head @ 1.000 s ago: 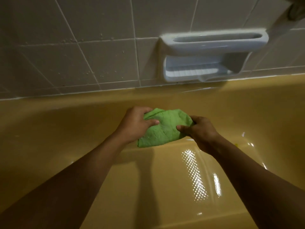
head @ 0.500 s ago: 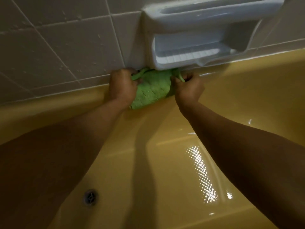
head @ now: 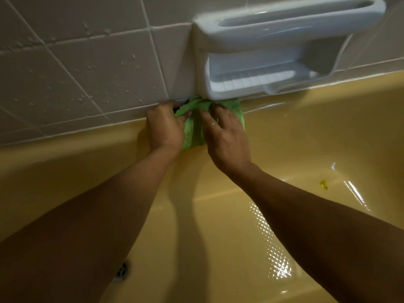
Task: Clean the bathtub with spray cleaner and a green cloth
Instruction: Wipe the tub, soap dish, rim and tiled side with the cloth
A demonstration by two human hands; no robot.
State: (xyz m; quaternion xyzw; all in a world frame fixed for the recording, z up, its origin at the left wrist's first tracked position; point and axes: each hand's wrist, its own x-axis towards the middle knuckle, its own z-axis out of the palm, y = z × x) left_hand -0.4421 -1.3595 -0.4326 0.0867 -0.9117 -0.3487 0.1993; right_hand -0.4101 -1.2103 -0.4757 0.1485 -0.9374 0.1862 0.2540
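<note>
Your green cloth [head: 194, 134] is on the yellow bathtub's [head: 306, 119] far ledge at 12 o'clock, tucked right under the white soap dish [head: 273, 62] against the tiled wall [head: 87, 73]. Your left hand [head: 166, 125] has its grip curled round the cloth's left edge. Your right hand [head: 225, 136] presses down on it, fingers fairly straight (ring on one of them). The drain [head: 122, 268] peeks out at 7 o'clock.

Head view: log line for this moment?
left hand grips cloth | right hand presses cloth | cloth on bathtub rim below soap dish
</note>
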